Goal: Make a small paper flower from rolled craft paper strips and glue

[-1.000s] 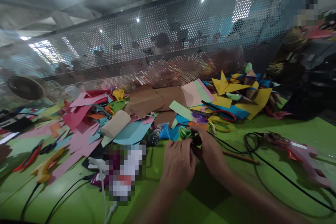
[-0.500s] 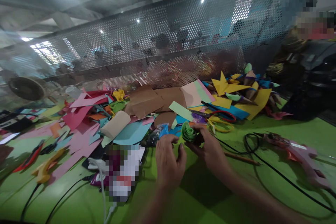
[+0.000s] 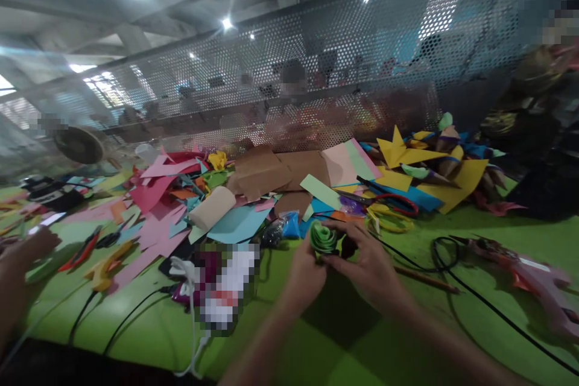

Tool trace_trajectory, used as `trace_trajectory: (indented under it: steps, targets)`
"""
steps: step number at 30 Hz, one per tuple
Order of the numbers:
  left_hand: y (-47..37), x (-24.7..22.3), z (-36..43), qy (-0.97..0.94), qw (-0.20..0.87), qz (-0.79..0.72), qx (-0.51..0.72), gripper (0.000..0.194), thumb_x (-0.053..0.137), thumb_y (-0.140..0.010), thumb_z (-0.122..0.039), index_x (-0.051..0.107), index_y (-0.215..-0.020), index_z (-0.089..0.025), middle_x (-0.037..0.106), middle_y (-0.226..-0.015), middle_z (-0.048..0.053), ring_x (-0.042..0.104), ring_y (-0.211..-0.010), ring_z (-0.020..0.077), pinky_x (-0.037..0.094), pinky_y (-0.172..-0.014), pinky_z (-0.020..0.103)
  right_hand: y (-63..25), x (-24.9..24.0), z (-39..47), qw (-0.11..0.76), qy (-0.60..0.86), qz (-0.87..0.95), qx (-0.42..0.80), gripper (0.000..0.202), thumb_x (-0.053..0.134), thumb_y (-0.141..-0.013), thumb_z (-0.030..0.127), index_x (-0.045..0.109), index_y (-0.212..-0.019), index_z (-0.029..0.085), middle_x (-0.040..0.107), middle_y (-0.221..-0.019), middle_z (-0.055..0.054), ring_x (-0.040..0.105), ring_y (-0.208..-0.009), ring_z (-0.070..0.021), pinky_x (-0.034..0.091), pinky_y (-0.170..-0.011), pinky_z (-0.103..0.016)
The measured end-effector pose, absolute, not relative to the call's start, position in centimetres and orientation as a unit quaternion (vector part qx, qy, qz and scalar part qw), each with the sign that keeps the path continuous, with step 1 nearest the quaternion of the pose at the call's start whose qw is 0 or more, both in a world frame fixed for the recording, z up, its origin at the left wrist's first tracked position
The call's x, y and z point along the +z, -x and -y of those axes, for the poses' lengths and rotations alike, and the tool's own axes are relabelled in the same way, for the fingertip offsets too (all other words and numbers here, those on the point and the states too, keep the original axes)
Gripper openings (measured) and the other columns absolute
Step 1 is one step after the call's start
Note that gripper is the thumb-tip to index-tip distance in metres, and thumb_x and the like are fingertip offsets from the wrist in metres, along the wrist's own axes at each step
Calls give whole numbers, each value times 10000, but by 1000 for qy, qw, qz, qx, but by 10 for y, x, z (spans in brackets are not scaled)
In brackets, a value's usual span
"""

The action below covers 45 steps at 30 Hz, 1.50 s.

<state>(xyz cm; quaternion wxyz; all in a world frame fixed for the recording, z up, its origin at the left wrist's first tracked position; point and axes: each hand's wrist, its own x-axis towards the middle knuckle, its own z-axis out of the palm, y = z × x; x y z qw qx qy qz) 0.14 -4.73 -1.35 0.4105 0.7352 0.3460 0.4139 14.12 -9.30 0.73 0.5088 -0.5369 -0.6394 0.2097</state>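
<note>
Rolled green paper flower [image 3: 322, 238] above the green counter [image 3: 339, 356], on the person's side of the brown paper [image 3: 265, 174]; the right hand [image 3: 368, 262] pinches the flower's right side, thumb below and forefinger above; the left hand [image 3: 310, 268] lies against its left side, those fingers partly hidden, so their grip cannot be told. Handling, as judged: the flower should be light, soft and springy, with little slip but easily crushed; best held at the base and outer coil, clear of the open folds. Nearer the person than the brown paper: to its right, a pink glue gun [image 3: 529, 271]; to its left, a yellow glue gun [image 3: 108, 265]. Labels: no brand or writing can be read.
</note>
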Motion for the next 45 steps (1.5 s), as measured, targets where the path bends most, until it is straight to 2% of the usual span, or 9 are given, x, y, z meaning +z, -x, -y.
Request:
trace_trajectory:
  steps: [4,8,13,19,25,31,36,41,45]
  targets:
    - [-1,-11,47,-689,469,-361,417,454,530,-703,2,607,-1110,-181,722,-966,60,671,-901,198,564,-852,358,-146,13,98,520,536,624,232,481,736,-790,280,580,-1246,276,629,-1159,-57,593,-800,-183,528,-717,-327]
    - [-1,-10,45,-646,492,-413,412,297,575,-782,-129,593,-1075,-172,657,-866,35,606,-792,169,528,-736,293,-157,21,108,579,509,576,274,341,655,-862,313,570,-1189,269,594,-1019,-47,589,-842,-196,528,-738,-316]
    - [0,-21,42,-632,546,-399,377,369,531,-745,-115,607,-1093,-212,567,-777,-16,497,-662,124,437,-590,211,-163,22,117,622,443,533,365,231,592,-917,356,551,-1136,291,563,-1023,-43,610,-894,-208,562,-775,-329]
    - [1,-26,46,-619,572,-385,375,385,556,-728,-134,633,-1091,-236,620,-846,-2,536,-747,153,482,-652,238,-161,24,117,611,400,555,398,176,541,-960,375,545,-1122,306,535,-1012,-22,568,-916,-188,555,-904,-369]
    - [0,-27,46,-595,607,-371,373,342,560,-699,-120,626,-1022,-208,569,-811,-10,454,-677,122,427,-606,209,-162,25,118,602,407,564,392,190,540,-963,385,535,-1135,305,548,-1023,-21,567,-924,-186,529,-937,-368]
    - [1,-16,48,-634,586,-358,357,320,529,-716,-140,586,-1022,-214,523,-816,-7,442,-684,136,414,-633,238,-163,26,120,581,442,584,355,205,538,-961,394,522,-1138,293,551,-965,-27,573,-895,-198,513,-801,-312]
    - [2,-15,48,-645,587,-344,347,297,515,-735,-141,554,-1023,-202,460,-776,-17,386,-656,129,378,-594,224,-162,30,121,566,452,606,329,182,517,-974,372,522,-1139,296,544,-984,-28,565,-894,-195,501,-808,-316]
    - [4,-13,48,-649,598,-317,347,353,530,-748,-141,562,-1098,-173,502,-873,7,424,-785,150,397,-698,232,-160,34,121,554,440,637,306,167,500,-986,349,509,-1146,298,520,-1052,-35,548,-937,-200,499,-828,-330]
    - [4,-9,48,-650,607,-310,336,398,526,-729,-133,547,-1124,-177,516,-912,10,432,-802,159,388,-730,254,-160,35,122,536,438,670,269,169,494,-988,322,498,-1156,301,487,-1068,-34,540,-905,-188,487,-821,-336]
